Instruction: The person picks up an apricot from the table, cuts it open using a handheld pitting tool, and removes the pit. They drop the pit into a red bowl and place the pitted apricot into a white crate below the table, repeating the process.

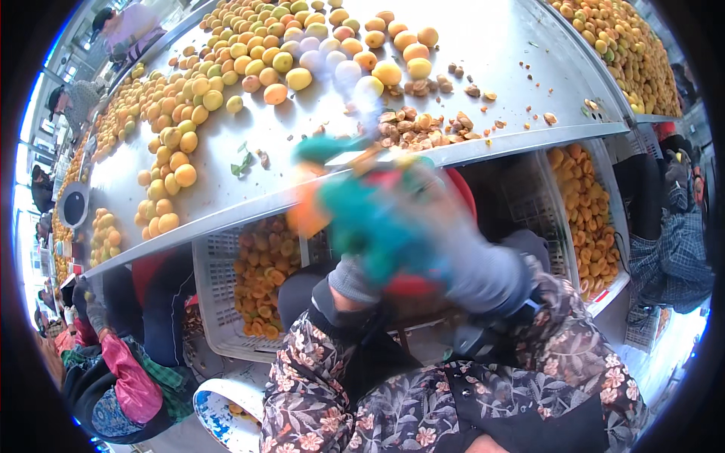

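Note:
Both my hands are together over the near edge of a metal table (249, 198), strongly blurred by motion. My left hand (355, 215) wears a teal glove, and an orange apricot (308, 210) shows against its fingers, so it seems to be gripping the fruit. Overlapping it, my right hand (427, 208) has a grey and teal glove; its fingers are smeared, and I cannot make out what it holds. Below the hands a red bucket (462, 195) is partly hidden. Just beyond them lies a pile of brown apricot pits (411, 128) and scraps.
Many whole apricots (170, 143) spread across the table's left and far side. Under the edge, a white crate (215, 302) at left and another crate (615, 260) at right hold apricot halves. A white bucket (215, 415) stands at lower left. People (124, 362) sit on both sides.

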Demonstrator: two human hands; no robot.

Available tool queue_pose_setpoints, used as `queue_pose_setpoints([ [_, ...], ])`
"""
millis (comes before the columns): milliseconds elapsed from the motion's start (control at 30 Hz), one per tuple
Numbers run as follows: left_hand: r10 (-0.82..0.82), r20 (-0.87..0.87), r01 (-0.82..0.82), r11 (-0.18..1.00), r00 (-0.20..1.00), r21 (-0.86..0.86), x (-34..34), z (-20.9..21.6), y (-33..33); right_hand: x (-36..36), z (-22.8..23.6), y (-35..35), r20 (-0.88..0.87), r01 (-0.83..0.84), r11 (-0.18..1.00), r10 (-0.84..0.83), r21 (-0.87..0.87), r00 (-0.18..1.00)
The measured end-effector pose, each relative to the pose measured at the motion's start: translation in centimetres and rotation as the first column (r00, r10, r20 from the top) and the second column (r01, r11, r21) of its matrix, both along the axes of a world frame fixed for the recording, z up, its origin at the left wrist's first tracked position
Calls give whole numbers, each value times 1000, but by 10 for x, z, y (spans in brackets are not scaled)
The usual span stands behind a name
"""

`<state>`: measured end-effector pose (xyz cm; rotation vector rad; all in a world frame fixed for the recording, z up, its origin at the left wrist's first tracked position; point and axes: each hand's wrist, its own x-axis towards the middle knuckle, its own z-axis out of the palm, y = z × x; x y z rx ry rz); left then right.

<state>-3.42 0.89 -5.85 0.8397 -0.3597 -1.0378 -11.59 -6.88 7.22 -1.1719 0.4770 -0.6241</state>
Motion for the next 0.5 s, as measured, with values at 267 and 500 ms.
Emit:
queue_pose_setpoints([
  [267,231,969,-153,964,92,-216,16,52,1,0,-11,-35,448,391,862,-226,-321,865],
  [500,203,840,-7,973,502,-231,19,52,2,-10,-29,-36,444,142,980,-66,-139,894],
])
